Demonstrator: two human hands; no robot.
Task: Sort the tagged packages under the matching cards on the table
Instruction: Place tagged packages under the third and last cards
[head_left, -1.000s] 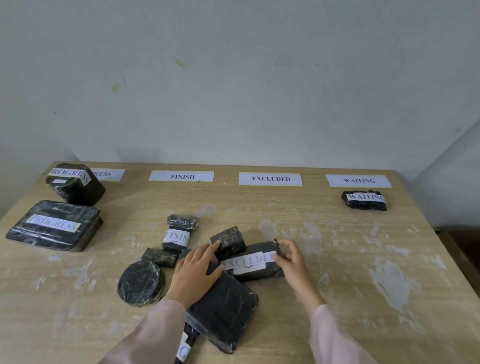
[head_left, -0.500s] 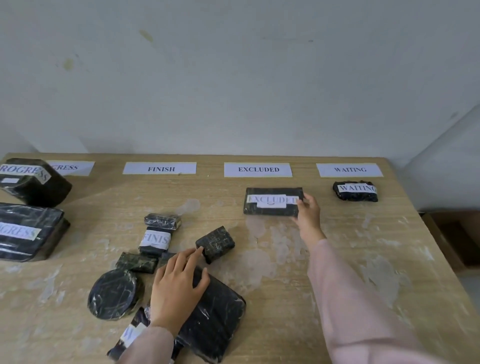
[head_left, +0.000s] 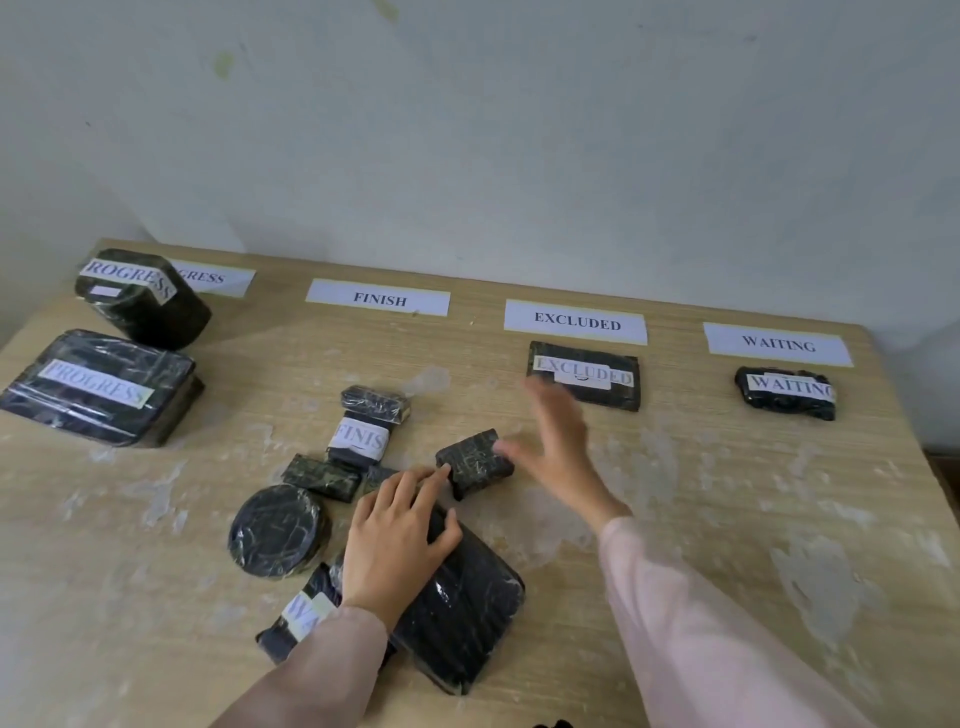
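Observation:
Four white cards line the table's far edge: PROGRESS (head_left: 210, 278), FINISH (head_left: 378, 298), EXCLUDED (head_left: 575, 321) and WAITING (head_left: 777, 343). The EXCLUDED package (head_left: 597, 384) lies under its card, and the WAITING package (head_left: 785, 393) under its own. Two PROGRESS packages (head_left: 104, 387) sit at far left. My right hand (head_left: 556, 447) is blurred, fingers spread, empty, between the EXCLUDED package and a small untagged-looking block (head_left: 474, 462). My left hand (head_left: 397, 540) rests flat on a large flat black package (head_left: 457, 613). A FINISH package (head_left: 361, 441) lies in the middle pile.
The central pile also holds a round black package (head_left: 278, 530), a small dark bar (head_left: 322, 475), another small wrapped piece (head_left: 374, 404) and a package tagged WA… (head_left: 301, 616) partly under my left arm. The table (head_left: 727, 519) ends at right; a wall stands behind.
My right hand let go of the EXCLUDED package under its card and has drawn back toward the small block in the pile. My left hand stayed on the large flat package.

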